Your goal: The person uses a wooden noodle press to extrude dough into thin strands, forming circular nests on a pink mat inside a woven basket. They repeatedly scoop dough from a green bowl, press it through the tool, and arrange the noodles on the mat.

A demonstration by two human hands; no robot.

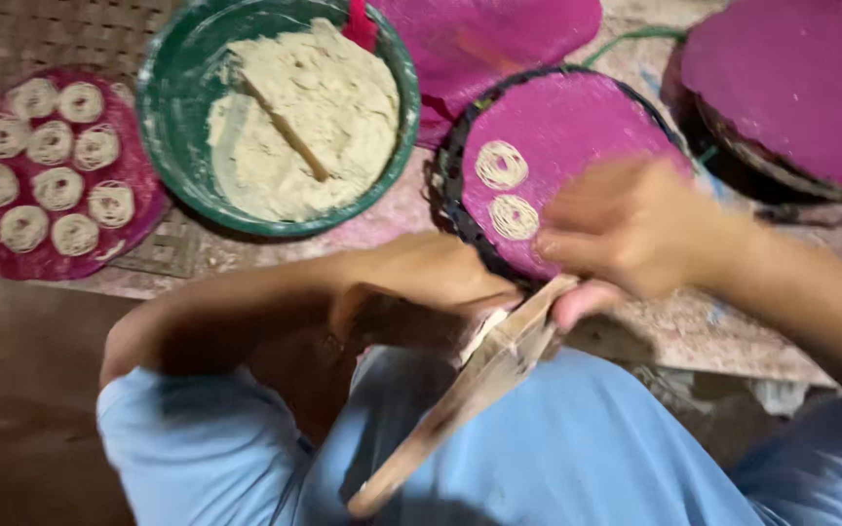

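My left hand (421, 282) grips the upper end of a long wooden press (460, 390) that slants down across my lap. My right hand (626, 229), blurred with motion, closes over the top of the same press, above the near edge of a round magenta mat (587, 117). Two pale noodle spirals (501, 164) lie on that mat's left side. A green bowl (163, 88) of pale dough with a wooden stick in it stands at the upper middle.
At the left, a dark red round mat (138, 166) carries several noodle spirals. More magenta mats (791, 88) lie at the top and upper right. My blue-clad knees (587, 448) fill the foreground. A woven surface (41, 34) shows at the top left.
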